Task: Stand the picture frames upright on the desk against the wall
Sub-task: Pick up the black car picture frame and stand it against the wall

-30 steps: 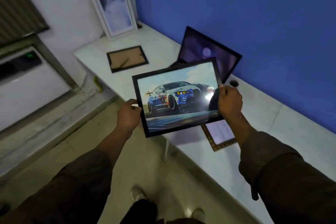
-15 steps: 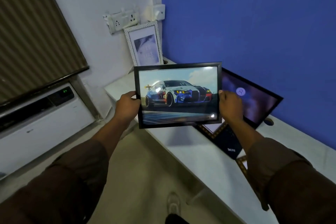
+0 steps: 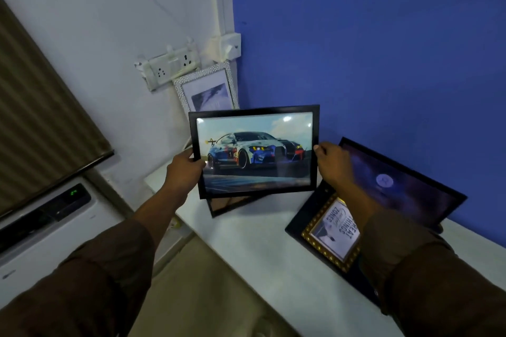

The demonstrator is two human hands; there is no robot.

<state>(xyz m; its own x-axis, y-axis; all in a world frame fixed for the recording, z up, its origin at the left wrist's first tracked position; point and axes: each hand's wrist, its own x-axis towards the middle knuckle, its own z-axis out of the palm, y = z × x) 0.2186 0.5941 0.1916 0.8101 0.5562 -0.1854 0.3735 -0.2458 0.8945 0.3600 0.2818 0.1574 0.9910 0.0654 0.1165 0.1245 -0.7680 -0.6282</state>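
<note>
A black-framed car picture hangs in the air above the white desk, face towards me. My left hand grips its left edge and my right hand grips its right edge. Behind it, a white-framed picture stands upright against the white wall in the corner. A large dark frame leans against the blue wall on the right. A gold-framed print lies flat on a dark frame by my right forearm. Another dark frame lies flat under the car picture, mostly hidden.
A socket strip and a switch box are fixed to the wall above the corner. A white air-conditioner unit sits at the left below a striped blind. The desk's front edge runs diagonally towards the lower right.
The car picture has moved up and towards the wall corner in both hands. The view has swung towards the corner, so the white frame and flat frames now sit closer.
</note>
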